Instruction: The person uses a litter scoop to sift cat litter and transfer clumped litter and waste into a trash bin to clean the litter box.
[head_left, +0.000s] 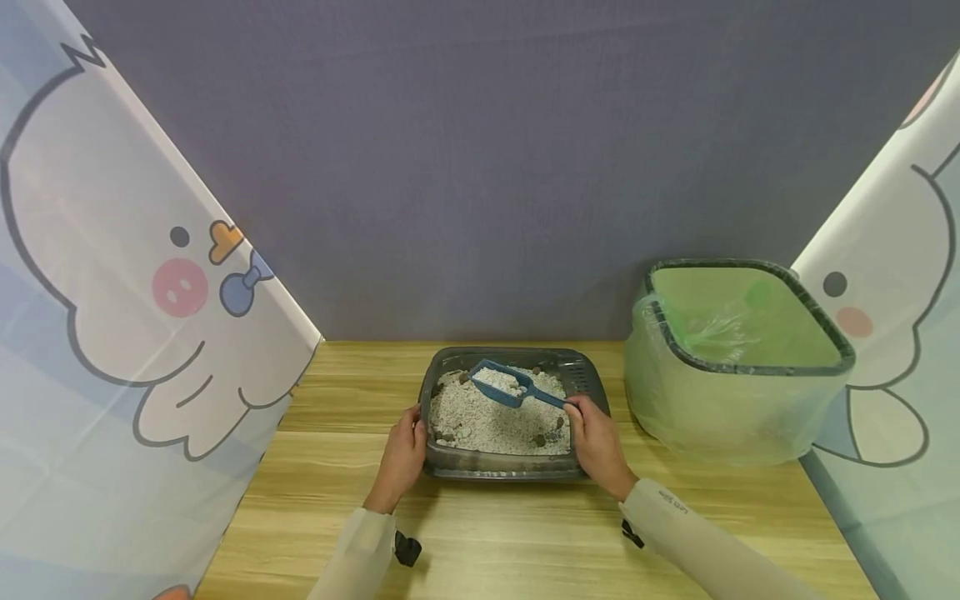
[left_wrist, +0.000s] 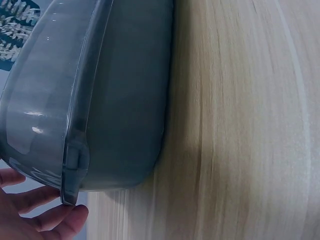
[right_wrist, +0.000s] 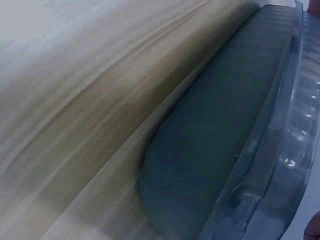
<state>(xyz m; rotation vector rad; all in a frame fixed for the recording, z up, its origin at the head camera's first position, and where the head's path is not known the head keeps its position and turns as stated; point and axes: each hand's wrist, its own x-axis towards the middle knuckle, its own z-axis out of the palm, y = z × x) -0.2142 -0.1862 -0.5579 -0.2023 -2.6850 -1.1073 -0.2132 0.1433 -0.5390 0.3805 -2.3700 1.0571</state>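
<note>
A dark grey litter box [head_left: 498, 462] full of pale granular litter [head_left: 480, 417] stands on the table, with several brown clumps [head_left: 540, 439] scattered through it. My left hand [head_left: 403, 454] pinches the box's rim at its left side; the left wrist view shows the thumb and fingers [left_wrist: 67, 220] at the rim's corner. With my right hand [head_left: 597, 439] I grip the handle of a blue litter scoop [head_left: 517, 385], held above the litter. Its head points left and carries a heap of pale litter. In the right wrist view only a bit of the hand [right_wrist: 313, 229] shows at the edge.
To the right of the box stands a large bin [head_left: 738, 417] with a dark rim and a translucent green bag lining. Wood-grain table [head_left: 360, 400] surrounds the box. A grey back panel [head_left: 480, 183] and cartoon-printed side panels [head_left: 97, 250] enclose the place.
</note>
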